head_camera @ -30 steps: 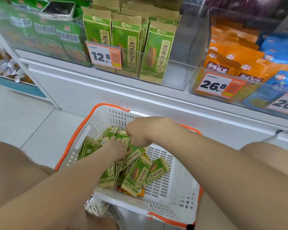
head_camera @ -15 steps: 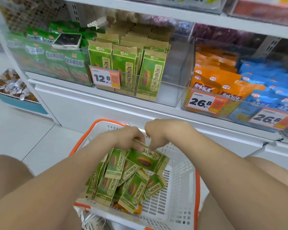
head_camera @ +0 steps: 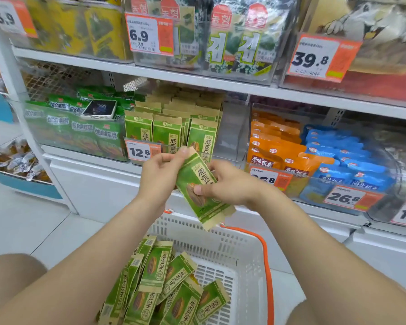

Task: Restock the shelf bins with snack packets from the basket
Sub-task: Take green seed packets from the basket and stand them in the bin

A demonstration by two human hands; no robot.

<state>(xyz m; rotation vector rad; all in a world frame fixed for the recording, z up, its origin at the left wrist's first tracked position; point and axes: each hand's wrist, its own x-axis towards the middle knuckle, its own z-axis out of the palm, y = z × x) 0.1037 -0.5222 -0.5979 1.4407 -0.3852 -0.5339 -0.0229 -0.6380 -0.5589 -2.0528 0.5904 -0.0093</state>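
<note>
Above the basket (head_camera: 249,242), both hands are gripping one green packet (head_camera: 198,184), the left hand (head_camera: 161,174) pinching its top, the right hand (head_camera: 227,184) clamping its middle. They are probably squaring it upright to match the bin (head_camera: 230,139) ahead

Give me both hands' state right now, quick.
Left hand: pinching the top of the green snack packet.
Right hand: gripping the same packet at its middle, thumb across the front.
</note>
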